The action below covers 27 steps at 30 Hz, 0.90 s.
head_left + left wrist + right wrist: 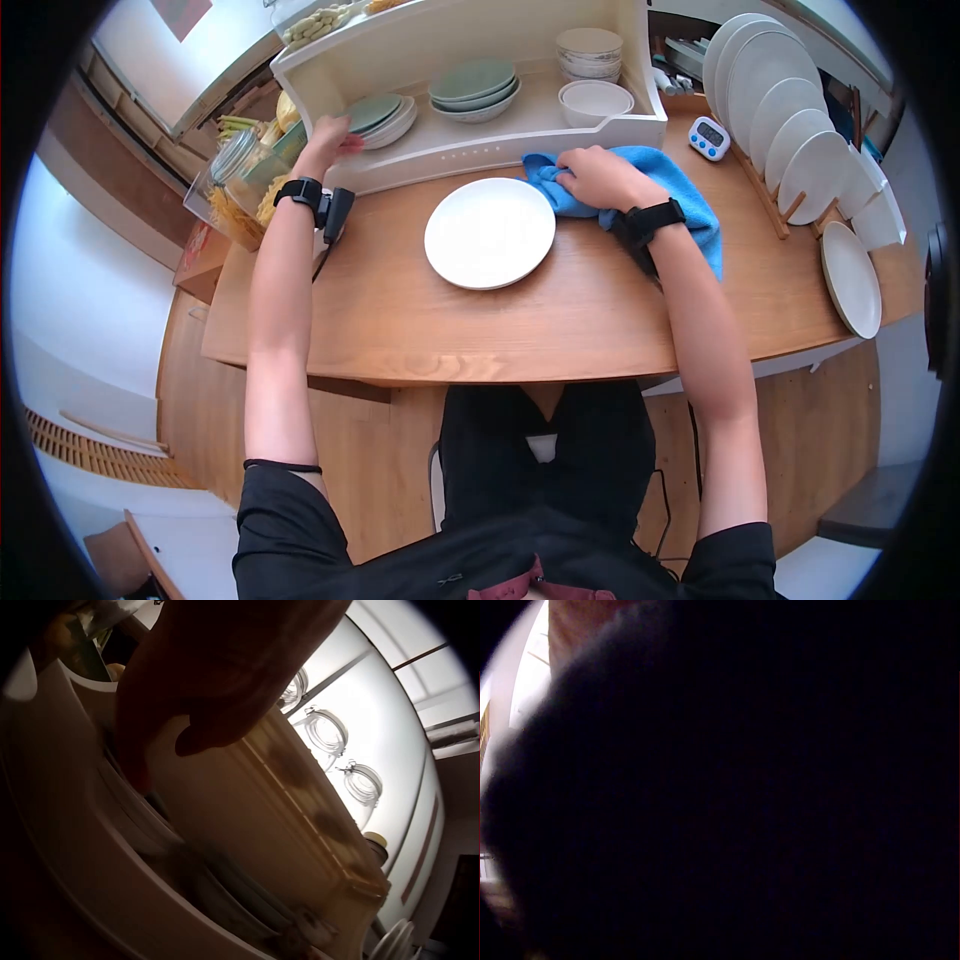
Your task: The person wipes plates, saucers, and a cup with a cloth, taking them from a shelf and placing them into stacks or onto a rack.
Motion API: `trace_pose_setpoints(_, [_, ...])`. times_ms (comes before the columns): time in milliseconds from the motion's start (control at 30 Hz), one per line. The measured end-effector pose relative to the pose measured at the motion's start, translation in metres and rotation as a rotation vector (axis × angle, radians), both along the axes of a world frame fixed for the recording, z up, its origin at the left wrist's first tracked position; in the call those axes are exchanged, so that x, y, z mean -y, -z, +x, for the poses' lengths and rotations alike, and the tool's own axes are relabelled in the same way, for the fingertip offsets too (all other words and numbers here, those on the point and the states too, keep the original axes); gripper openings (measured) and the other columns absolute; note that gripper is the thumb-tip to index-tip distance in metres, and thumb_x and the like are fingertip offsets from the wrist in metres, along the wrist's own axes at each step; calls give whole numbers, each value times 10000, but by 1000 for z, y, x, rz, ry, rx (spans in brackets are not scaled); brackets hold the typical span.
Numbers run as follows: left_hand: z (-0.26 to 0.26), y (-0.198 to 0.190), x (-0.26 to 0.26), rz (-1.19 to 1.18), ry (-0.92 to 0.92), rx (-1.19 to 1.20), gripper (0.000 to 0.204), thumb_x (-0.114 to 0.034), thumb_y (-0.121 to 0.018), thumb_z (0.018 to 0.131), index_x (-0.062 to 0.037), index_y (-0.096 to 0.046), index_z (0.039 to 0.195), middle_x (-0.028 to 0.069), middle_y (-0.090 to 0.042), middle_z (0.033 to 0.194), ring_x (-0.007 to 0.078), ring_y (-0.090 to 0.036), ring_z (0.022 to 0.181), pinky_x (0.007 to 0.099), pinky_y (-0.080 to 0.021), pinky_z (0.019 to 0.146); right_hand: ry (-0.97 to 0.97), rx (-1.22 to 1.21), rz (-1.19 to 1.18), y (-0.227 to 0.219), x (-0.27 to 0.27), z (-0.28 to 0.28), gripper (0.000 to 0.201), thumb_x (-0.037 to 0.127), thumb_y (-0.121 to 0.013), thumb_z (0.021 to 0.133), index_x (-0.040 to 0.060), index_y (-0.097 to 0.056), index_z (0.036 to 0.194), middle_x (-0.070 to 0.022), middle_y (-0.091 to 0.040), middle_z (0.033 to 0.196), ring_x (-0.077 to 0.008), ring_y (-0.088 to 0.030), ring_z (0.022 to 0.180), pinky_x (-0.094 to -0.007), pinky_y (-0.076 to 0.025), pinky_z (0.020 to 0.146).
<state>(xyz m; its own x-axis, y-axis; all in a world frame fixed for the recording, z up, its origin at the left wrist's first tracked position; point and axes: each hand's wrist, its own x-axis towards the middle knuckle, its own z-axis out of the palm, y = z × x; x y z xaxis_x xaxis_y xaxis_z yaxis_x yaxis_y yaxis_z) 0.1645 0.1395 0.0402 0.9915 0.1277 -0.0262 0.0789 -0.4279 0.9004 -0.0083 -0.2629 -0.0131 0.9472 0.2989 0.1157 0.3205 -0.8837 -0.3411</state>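
At the left end of the white shelf, my left hand (pixel 325 143) is beside a stack of dishes with a green plate (pixel 372 111) on top. In the left wrist view that hand (pixel 217 682) is dark, its thumb apart from the fingers, which reach down behind the shelf's front wall. My right hand (pixel 608 180) grips a bunched blue cloth (pixel 690 195) on the wooden table, its fingers curled into the fabric. Just left of the cloth lies a round white plate (pixel 490 234). Dark material blocks nearly all of the right wrist view.
More green plates (pixel 472 82) and white bowls (pixel 595 103) stand on the shelf (pixel 480 160). On the right are a rack of white plates (pixel 770 85), a timer (pixel 709 138) and a plate (pixel 851 279) leaning near the table edge. Glass jars (pixel 238 165) stand at the left.
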Motion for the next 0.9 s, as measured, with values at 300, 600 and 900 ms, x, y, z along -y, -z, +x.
trace_pose_setpoints(300, [40, 9, -17, 282, -134, -147, 377, -453, -432, 974, -84, -507, 959, 85, -597, 666, 158, -556, 488, 275, -414, 409, -12, 37, -29, 6, -2, 1, 261, 208, -538, 910, 11, -658, 1031, -251, -663, 1005, -414, -625, 973, -478, -490, 883])
trace_pose_setpoints(600, [51, 15, -21, 354, -158, -275, 255, -309, -469, 941, -100, -475, 794, 5, -468, 572, 105, -427, 397, 248, -310, 324, -5, 61, -54, -1, -4, -4, 254, 197, -521, 908, 4, -655, 1004, -259, -663, 977, -420, -635, 941, -484, -501, 857])
trace_pose_setpoints(900, [1, -16, -6, -159, -114, 54, 299, -284, -430, 949, -16, -553, 993, 96, -650, 798, 166, -656, 638, 286, -558, 523, -28, 90, -19, 0, -4, -6, 261, 185, -524, 892, -8, -672, 989, -274, -661, 979, -430, -631, 951, -487, -497, 877])
